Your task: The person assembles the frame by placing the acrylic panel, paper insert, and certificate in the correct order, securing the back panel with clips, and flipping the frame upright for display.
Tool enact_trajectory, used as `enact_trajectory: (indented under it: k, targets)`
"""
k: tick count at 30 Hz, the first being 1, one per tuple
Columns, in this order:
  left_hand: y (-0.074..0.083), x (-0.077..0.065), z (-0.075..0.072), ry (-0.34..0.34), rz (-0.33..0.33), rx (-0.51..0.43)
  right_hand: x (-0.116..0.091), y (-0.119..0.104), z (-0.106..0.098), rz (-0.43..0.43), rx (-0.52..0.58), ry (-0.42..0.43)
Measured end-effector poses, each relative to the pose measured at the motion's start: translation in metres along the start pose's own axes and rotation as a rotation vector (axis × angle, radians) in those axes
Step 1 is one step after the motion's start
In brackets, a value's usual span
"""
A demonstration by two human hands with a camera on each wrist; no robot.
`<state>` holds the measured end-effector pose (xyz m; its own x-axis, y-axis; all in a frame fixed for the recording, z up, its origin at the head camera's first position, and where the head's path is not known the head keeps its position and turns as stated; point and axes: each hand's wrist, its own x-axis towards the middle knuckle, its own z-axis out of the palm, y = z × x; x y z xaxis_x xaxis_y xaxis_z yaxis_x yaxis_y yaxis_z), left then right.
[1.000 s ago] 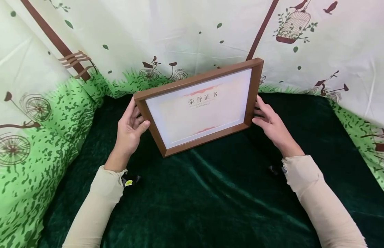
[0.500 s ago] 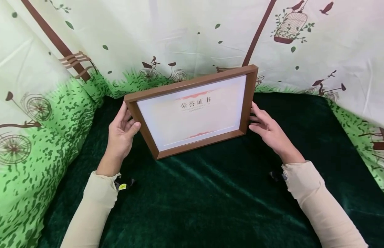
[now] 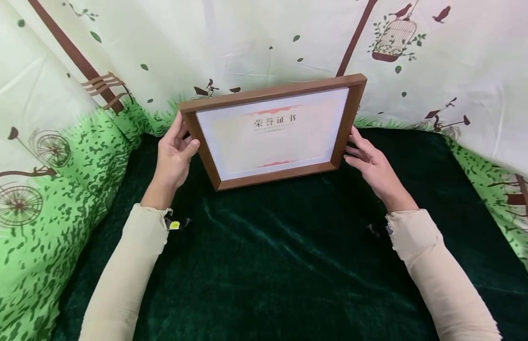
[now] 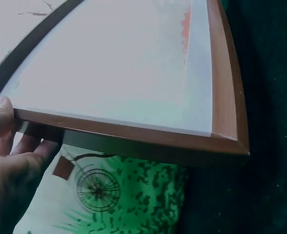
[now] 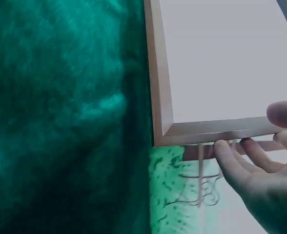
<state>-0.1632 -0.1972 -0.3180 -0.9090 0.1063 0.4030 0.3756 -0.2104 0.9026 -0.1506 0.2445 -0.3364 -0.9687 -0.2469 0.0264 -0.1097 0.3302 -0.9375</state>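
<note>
A brown picture frame [image 3: 281, 177] with a white certificate [image 3: 274, 142] stands tilted back, its left side a little nearer to me. Red trim and dark Chinese characters mark the certificate's upper part. At the frame's left side, my left hand [image 3: 174, 154] grips the edge, thumb toward the front and fingers behind. My right hand [image 3: 372, 166] holds the right side low down; in the right wrist view its thumb [image 5: 285, 114] lies over the front edge and the fingertips touch the outer side. Whether the bottom edge touches the cloth, I cannot tell.
Dark green velvet cloth [image 3: 281, 265] covers the surface beneath the frame, with wrinkles in front of it. Behind and at both sides hangs a pale curtain [image 3: 246, 42] printed with bicycles, leaves and a birdcage. A black strap device [image 3: 176, 223] sits at my left wrist.
The frame first shifts left and slightly toward me, then rises and moves back to the right, away from me. Both hands stay on its sides throughout.
</note>
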Motion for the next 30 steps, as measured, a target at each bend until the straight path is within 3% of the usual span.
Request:
enact_trajectory:
  k: [7,13,22,30]
  targets:
    - [-0.015,0.027,0.001,0.013,-0.115,0.067,0.008,0.015,0.000,0.075,0.060,0.030]
    - [-0.023,0.041,0.005,0.048,-0.177,0.079,0.011,0.014,-0.001,0.122,0.000,0.049]
    - [-0.030,0.032,0.004,0.104,-0.284,0.072,-0.008,0.011,0.001,0.081,-0.134,0.097]
    - [-0.030,0.024,0.009,0.095,-0.307,0.112,-0.017,0.027,0.003,0.029,-0.246,0.137]
